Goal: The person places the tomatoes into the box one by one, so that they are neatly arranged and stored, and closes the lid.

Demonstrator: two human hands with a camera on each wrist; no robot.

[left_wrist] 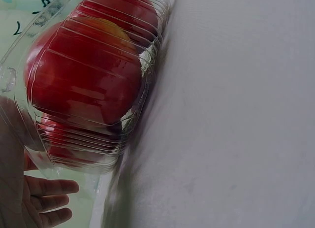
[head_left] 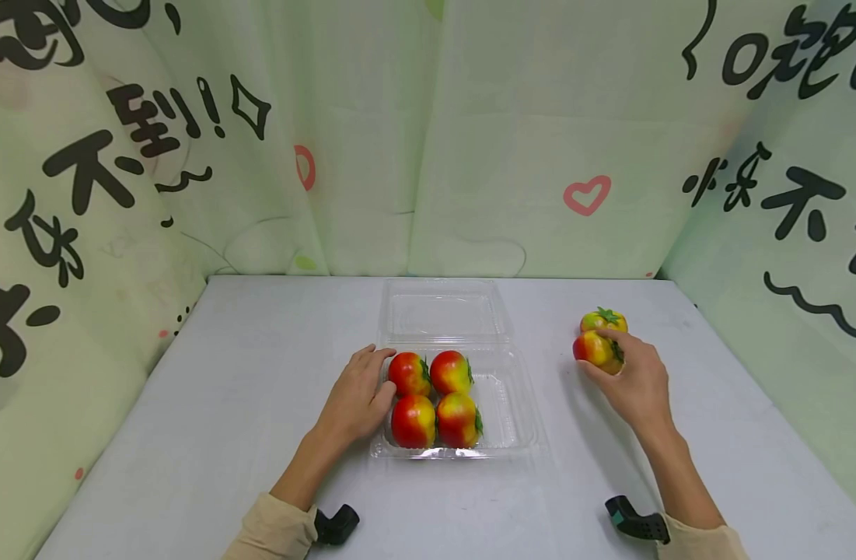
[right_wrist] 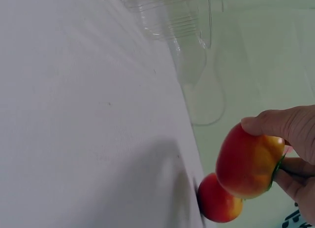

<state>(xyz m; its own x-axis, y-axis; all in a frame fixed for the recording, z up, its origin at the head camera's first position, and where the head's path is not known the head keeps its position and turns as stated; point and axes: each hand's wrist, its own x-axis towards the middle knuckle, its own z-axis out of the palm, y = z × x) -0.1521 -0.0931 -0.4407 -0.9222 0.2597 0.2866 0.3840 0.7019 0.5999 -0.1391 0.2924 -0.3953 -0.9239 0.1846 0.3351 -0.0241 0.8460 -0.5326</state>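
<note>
My right hand (head_left: 637, 381) pinches a red-and-yellow tomato (head_left: 595, 350) between thumb and fingers, above the right side of the table. Its green leafy top faces the palm in the right wrist view. Just behind it, a second tomato (head_left: 603, 318) sits on the table, partly covered by the held one. My left hand (head_left: 361, 393) rests at the left side of a clear plastic clamshell box (head_left: 508, 404), fingers fairly straight in the left wrist view. Several tomatoes (head_left: 414, 421) stand in two rows in the box's left part, leafy tops turned right.
The box's clear lid (head_left: 441, 307) lies folded back toward the rear of the white table (head_left: 260, 373). A pale green curtain (head_left: 497, 155) with black lettering and hearts surrounds the table's back and sides. Each wrist wears a black strap (head_left: 637, 521).
</note>
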